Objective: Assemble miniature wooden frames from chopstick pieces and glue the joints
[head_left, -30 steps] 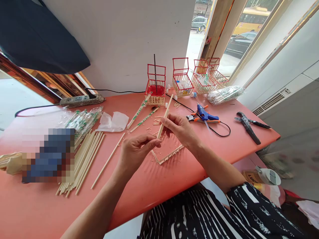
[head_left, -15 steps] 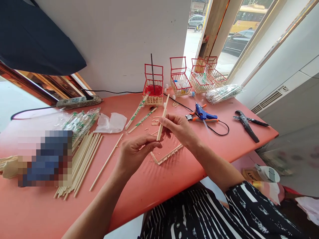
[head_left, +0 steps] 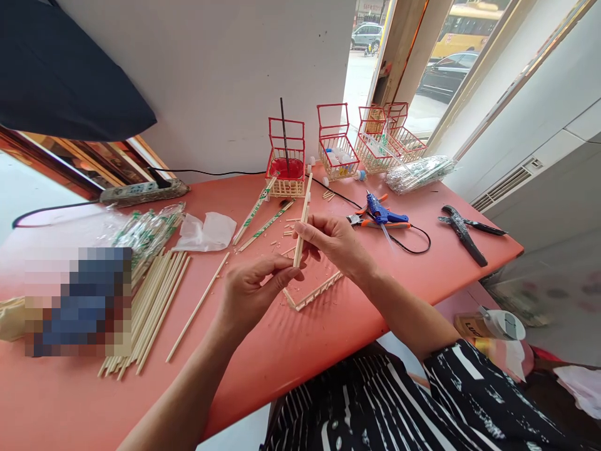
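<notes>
Two pale wooden chopsticks (head_left: 307, 195) lie side by side in my hands above the table, tilted up and away from me. My left hand (head_left: 248, 291) is closed in a pinch on their near ends. Further up, my right hand (head_left: 331, 241) grips the same chopsticks between thumb and fingers. Beneath my hands rests a small frame of cut sticks (head_left: 314, 292) with short pieces along one side, partly hidden by my hands. To the left of my left hand lies a single chopstick (head_left: 197, 308).
Loose chopsticks (head_left: 153, 313) and a wrapped bundle (head_left: 150, 235) lie left. A red-rimmed stick basket (head_left: 285, 186) holds a red container; similar baskets (head_left: 339, 164) stand farther right. A blue glue gun (head_left: 387, 215) touches orange-handled pliers (head_left: 399, 224). A black tool (head_left: 464, 238) lies near the right edge.
The view has shifted slightly, so most things sit a little further left. Both hands keep the same hold on the chopsticks, with scarcely any movement.
</notes>
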Tool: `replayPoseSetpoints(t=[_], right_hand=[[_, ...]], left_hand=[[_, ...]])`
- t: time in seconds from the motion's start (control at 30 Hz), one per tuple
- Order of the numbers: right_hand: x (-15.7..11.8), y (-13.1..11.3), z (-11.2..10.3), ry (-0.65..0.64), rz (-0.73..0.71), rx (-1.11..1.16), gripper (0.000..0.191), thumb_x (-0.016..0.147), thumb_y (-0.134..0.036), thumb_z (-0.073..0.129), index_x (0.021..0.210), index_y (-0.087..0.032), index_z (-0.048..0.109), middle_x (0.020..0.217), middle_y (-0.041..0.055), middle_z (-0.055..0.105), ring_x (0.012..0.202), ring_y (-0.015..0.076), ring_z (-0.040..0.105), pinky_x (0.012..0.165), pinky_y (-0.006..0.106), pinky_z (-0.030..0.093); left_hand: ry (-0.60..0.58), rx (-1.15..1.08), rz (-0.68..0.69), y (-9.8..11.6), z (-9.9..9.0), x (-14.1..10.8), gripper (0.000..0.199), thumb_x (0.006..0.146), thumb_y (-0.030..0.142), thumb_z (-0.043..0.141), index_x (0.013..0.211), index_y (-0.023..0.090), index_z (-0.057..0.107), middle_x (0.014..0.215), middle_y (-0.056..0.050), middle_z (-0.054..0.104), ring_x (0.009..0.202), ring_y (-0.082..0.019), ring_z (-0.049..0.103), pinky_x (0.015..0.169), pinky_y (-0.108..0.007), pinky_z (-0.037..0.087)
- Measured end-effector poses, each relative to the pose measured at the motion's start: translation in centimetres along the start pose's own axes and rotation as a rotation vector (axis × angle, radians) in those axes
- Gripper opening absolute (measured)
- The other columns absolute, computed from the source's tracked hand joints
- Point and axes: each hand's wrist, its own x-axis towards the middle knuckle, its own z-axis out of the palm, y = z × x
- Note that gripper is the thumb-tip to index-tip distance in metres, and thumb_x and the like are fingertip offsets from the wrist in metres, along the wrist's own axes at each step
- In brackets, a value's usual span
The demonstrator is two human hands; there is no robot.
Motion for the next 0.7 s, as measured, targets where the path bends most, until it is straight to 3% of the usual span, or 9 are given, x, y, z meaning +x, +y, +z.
replayPoseSetpoints(t=[0.23,0.33,0.47,0.57,0.7], right_hand=[[0.02,-0.09,-0.17,0.003,-0.029,-0.053,0.051,0.090,-0.066,0.075,0.080,-0.018,0.064,0.064,-0.0030,0.066,0.051,0.0070,0.060,0.046,0.018,0.042],[0.04,0.07,-0.20,0.018,-0.039,-0.080,0.049,0.091,-0.065,0.075,0.080,-0.018,0.064,0.065,-0.0024,0.067,0.052,0.0068,0.059,0.046,0.018,0.042],[0.01,0.21,0.00,0.027,-0.036,-0.131,0.050,0.092,-0.065,0.074,0.077,-0.018,0.062,0.069,-0.0001,0.071,0.057,0.0088,0.062,0.052,0.020,0.048],[-0.11,0.16,0.33,0.019,-0.037,-0.176,0.051,0.091,-0.066,0.073,0.076,-0.018,0.062,0.068,0.0004,0.071,0.061,0.0110,0.066,0.058,0.022,0.053],[-0.34,0.16,0.77,0.039,-0.047,-0.270,0.053,0.092,-0.068,0.070,0.076,-0.018,0.062,0.069,0.0008,0.069,0.062,0.0121,0.066,0.058,0.023,0.052]], left_hand=[[-0.020,-0.039,-0.046,-0.02,-0.12,0.18,0.010,0.087,0.031,0.080,0.082,0.024,0.084,0.081,-0.003,0.082,0.076,-0.018,0.075,0.072,-0.026,0.056],[-0.023,-0.059,-0.093,-0.01,-0.19,0.22,0.021,0.089,0.042,0.079,0.082,0.022,0.084,0.078,-0.005,0.081,0.071,-0.018,0.072,0.067,-0.027,0.055],[0.115,-0.236,-0.211,-0.40,-0.18,0.17,0.044,0.097,0.060,0.067,0.110,0.019,0.080,0.089,-0.008,0.082,0.075,-0.019,0.072,0.067,-0.029,0.056],[0.126,-0.319,-0.272,-0.67,-0.10,0.22,0.056,0.094,0.066,0.069,0.122,0.017,0.072,0.093,-0.011,0.082,0.082,-0.022,0.076,0.073,-0.033,0.058],[0.106,-0.295,-0.330,-0.57,0.23,0.32,0.060,0.084,0.064,0.080,0.120,0.017,0.069,0.082,-0.009,0.082,0.072,-0.023,0.075,0.075,-0.035,0.058]])
